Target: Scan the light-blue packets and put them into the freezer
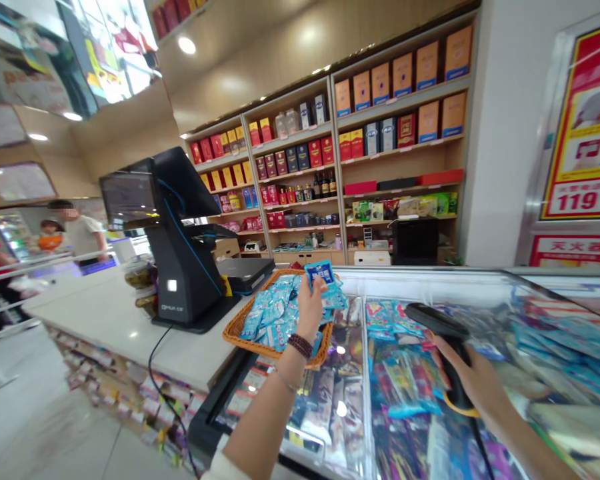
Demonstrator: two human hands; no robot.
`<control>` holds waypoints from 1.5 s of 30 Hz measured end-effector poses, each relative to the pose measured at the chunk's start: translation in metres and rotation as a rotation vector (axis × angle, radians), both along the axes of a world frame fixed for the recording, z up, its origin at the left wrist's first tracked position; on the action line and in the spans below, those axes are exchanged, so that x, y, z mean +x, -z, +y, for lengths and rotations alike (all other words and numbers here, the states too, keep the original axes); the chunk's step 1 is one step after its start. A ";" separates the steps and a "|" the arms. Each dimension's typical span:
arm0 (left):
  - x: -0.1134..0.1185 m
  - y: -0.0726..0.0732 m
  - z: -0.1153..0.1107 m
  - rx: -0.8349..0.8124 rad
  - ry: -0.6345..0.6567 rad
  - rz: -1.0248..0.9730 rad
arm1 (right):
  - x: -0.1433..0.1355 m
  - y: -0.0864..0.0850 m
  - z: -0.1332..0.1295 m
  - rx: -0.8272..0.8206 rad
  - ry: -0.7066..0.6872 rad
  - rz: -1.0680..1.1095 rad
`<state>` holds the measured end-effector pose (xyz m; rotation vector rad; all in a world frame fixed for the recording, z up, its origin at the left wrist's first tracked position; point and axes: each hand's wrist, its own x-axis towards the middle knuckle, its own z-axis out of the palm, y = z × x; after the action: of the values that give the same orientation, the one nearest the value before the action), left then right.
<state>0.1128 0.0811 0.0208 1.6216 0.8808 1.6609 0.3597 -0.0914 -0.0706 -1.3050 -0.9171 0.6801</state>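
Note:
Over the back right of a wicker basket (pixel 233 331) full of light-blue packets (pixel 273 312), my left hand (pixel 311 307) holds a blue packet (pixel 321 272) by its lower part. The basket rests across the counter edge and the glass freezer top. My right hand (pixel 460 373) is wrapped round the handle of a black barcode scanner (pixel 437 321), above the freezer. The scanner's head points left, and its cable hangs down from the handle.
A black register (pixel 185 267) with screens stands on the pale counter (pixel 105 327), left of the basket. Its cable hangs over the front edge. Wrapped goods fill the freezer (pixel 405 387). Shelves of boxes (pixel 297 157) line the back wall. Other people (pixel 83 233) stand at far left.

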 end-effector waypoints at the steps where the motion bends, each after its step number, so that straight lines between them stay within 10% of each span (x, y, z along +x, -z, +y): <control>1: 0.014 0.008 -0.007 -0.064 0.070 -0.073 | -0.001 -0.001 -0.001 0.011 0.010 0.005; 8: 0.112 0.075 -0.053 -0.816 0.554 -0.521 | 0.001 -0.004 -0.009 0.099 0.075 0.092; 16: 0.133 0.080 -0.059 -1.078 1.051 -0.685 | 0.014 -0.004 -0.014 0.060 0.094 0.028; 26: 0.122 0.105 -0.046 -0.761 0.789 -0.546 | -0.001 -0.011 -0.018 0.015 0.033 -0.059; 45: 0.111 0.103 -0.036 -0.711 0.757 -0.574 | -0.014 -0.008 -0.026 -0.111 -0.018 -0.306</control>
<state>0.2240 0.0454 -0.0825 0.7581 0.3924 0.9986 0.3453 -0.1178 -0.0624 -1.5290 -1.1520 0.5594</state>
